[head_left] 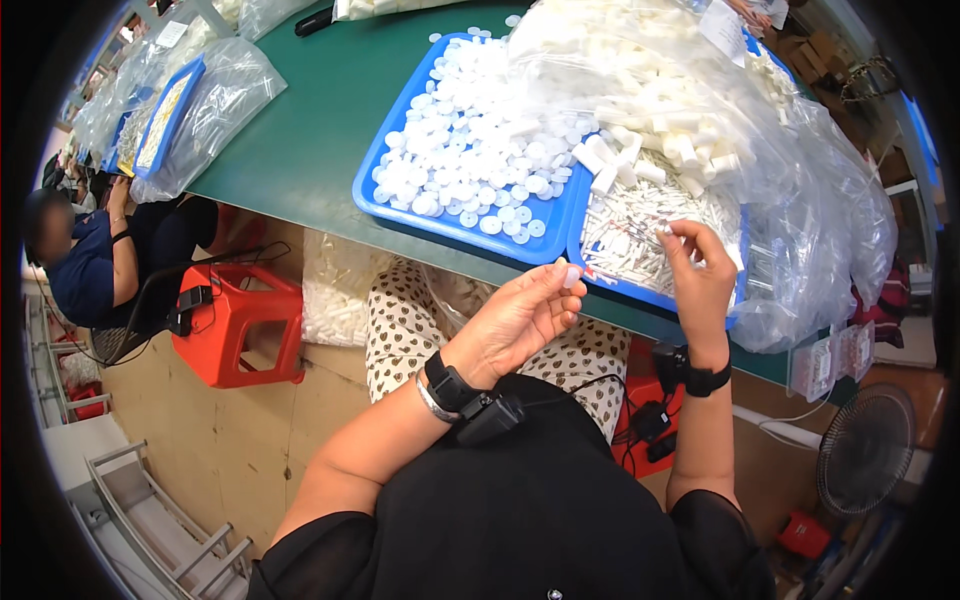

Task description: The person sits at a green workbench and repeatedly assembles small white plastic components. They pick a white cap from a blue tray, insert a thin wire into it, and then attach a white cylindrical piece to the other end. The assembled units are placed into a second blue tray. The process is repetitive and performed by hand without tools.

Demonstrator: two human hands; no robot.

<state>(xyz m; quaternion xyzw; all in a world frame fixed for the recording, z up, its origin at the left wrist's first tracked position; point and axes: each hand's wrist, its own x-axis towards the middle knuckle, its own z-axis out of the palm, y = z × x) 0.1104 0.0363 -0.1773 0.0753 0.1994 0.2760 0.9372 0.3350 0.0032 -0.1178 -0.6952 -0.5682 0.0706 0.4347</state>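
Observation:
My left hand (520,320) is closed in a pinch in front of the blue trays, near the table's edge. A small translucent white disc (572,276) shows between its thumb and forefinger. My right hand (703,268) hovers over the right blue tray (650,297), which is filled with thin white pins (625,225). Its thumb and fingertips are pinched together; what they hold is too small to make out. Many loose white discs (450,150) fill the left blue tray (400,208). Short white tubes (606,165) lie at the far side of the pins.
A large clear bag (620,60) of off-white parts leans over both trays on the green table (290,140). More bags and a blue tray (168,115) are at the far left, near a seated co-worker (90,250). A red stool (235,320) and a fan (865,450) stand below.

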